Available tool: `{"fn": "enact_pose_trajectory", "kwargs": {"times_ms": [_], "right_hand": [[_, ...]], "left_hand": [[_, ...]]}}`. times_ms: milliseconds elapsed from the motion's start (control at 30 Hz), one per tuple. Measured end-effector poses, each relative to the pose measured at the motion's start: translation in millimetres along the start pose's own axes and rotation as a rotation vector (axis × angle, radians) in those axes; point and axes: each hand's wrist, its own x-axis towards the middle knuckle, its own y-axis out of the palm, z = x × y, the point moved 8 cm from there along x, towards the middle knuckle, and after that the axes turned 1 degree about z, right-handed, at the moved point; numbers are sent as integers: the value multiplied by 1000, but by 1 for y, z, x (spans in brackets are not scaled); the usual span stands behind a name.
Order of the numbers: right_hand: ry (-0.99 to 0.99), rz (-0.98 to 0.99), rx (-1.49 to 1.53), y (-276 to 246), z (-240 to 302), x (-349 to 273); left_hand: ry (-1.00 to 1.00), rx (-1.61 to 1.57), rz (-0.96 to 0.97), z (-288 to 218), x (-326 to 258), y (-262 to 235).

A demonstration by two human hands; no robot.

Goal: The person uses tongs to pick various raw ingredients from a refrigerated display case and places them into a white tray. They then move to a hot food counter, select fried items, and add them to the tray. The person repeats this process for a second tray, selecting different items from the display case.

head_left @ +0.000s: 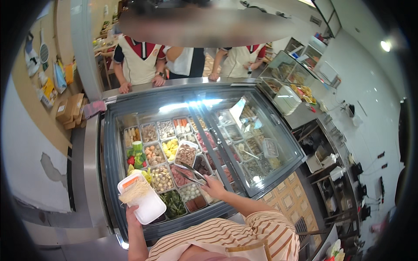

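My left hand (133, 215) grips the lower left edge of a white tray (151, 209) at the display case's near left corner. On the tray lie pale thin noodles (135, 192) and an orange strip of food. My right hand (214, 189) is closed round metal tongs (194, 177); their tips reach over the sliced meat near the middle. A white tub of brownish meat strips (186, 153) sits tilted just beyond the tips. Around them are tubs of mushroom pieces (162, 178), dark leafy greens (175, 204), white balls (190, 192) and yellow chunks (170, 148).
Sliding glass (257, 143) covers the case's right half, where a white spoon (248, 151) lies inside. Several people in cream and red tops (141, 58) stand at the far edge, hands on the counter. At right stand a glass cabinet (289, 69) and shelving (324, 161).
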Motion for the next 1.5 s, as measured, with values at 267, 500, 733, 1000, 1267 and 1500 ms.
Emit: {"fn": "enact_pose_trajectory", "kwargs": {"times_ms": [267, 500, 733, 1000, 1267, 1500], "right_hand": [[137, -217, -261, 23, -61, -96], [120, -241, -326, 23, -50, -98], [-1, -306, -417, 31, -39, -83], [61, -224, -341, 44, -33, -77], [26, -262, -324, 37, -23, -81], [11, -285, -304, 36, -21, -82]], "left_hand": [[-75, -68, 49, -3, -18, -4], [-125, -99, 135, 2, -24, 5], [-125, -136, 207, -16, -54, 49], [-85, -130, 156, -21, -61, 20], [-118, -188, 191, -13, -62, 25], [-136, -191, 199, -9, -59, 21]]}}
